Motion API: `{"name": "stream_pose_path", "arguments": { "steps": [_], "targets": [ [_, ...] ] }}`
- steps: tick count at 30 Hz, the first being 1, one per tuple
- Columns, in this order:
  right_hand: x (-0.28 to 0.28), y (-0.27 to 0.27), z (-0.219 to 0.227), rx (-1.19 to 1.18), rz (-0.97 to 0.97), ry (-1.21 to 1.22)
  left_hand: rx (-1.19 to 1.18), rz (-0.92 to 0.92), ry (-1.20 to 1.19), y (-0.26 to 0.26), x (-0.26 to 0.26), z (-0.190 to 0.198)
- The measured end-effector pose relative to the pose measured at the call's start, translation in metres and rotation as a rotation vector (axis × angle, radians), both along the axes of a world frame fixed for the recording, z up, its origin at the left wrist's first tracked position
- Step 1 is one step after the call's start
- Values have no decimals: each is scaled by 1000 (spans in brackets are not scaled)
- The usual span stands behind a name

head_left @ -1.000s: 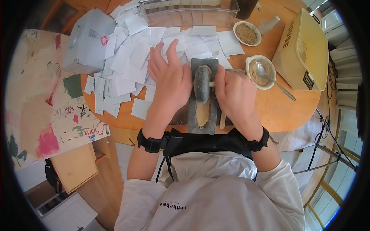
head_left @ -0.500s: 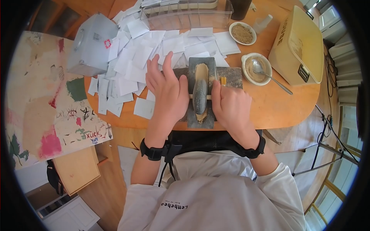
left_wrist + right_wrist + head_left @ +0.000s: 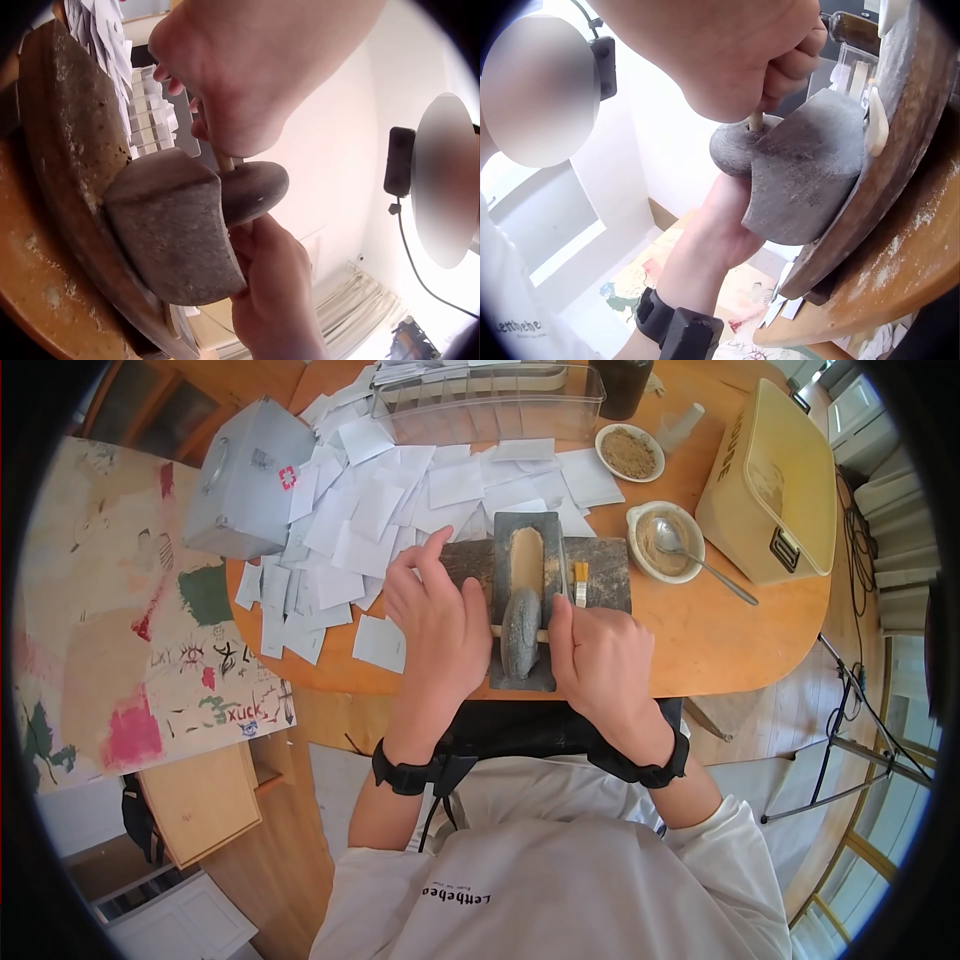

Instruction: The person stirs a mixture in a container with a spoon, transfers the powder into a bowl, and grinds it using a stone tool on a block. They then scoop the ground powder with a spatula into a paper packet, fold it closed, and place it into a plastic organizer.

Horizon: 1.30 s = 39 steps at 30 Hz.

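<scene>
A dark stone grinding wheel (image 3: 520,635) stands upright in the near end of a long stone trough (image 3: 501,575). Tan powder (image 3: 526,560) lies along the trough's hollow. Through the wheel runs a thin wooden axle (image 3: 543,636). My right hand (image 3: 605,655) grips one end of this axle with curled fingers, which the right wrist view shows from below. At the other end, my left hand (image 3: 435,625) presses with its palm near the thumb, its fingers extended forward. The trough sits across a dark wooden board (image 3: 605,555).
A small brush (image 3: 581,585) lies on the board, right of the trough. Farther right are a bowl (image 3: 640,565) with a spoon (image 3: 735,590), a dish of coarse powder (image 3: 630,452) and a cream bin (image 3: 740,510). Paper packets (image 3: 375,510), a silver case (image 3: 235,490) and a clear divided box (image 3: 480,420) are beyond.
Both hands have drawn the wheel along the trough toward my body, from its middle to the near end. Powder at the far end and the brush have come into view.
</scene>
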State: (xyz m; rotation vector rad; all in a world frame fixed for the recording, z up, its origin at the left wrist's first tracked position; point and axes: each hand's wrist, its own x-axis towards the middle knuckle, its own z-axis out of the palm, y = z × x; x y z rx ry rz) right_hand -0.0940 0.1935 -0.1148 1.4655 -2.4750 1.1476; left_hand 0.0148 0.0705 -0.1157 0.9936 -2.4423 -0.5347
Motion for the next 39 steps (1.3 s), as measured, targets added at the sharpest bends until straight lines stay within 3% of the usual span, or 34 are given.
{"name": "stream_pose_path", "arguments": {
  "steps": [6,9,11,12,14,17,27,29,33,35,39],
  "targets": [
    [-11,-13,-4,25,-42,19,-60,5,4,-13,-10,-12],
    [-17,-20,-6,32,-55,24,131,-18,37,-18,-13,-11],
    [-20,-24,-8,33,-61,20,-164,-43,-48,-21,-15,-14],
    [-22,-25,-9,39,-64,33,-159,-41,-51,-23,-15,-16],
    [-25,-30,-9,47,-65,43,-368,-53,-219,-29,-15,-16],
    [-30,-37,-9,26,-42,65,-390,-99,-281,-34,-19,-10],
    [-43,-54,-7,-10,-67,120,-308,-143,-198,-52,-36,-9],
    [-44,-55,-8,-9,-74,125,-255,-105,-62,-51,-40,-10],
    [-44,-52,-10,32,-106,115,-287,-115,-88,-48,-40,-11],
    [-41,-49,-10,42,-104,117,-127,-42,-84,-45,-39,-9],
    [-33,-45,-8,12,-81,103,-58,-30,-107,-40,-31,-9]
  ]
}}
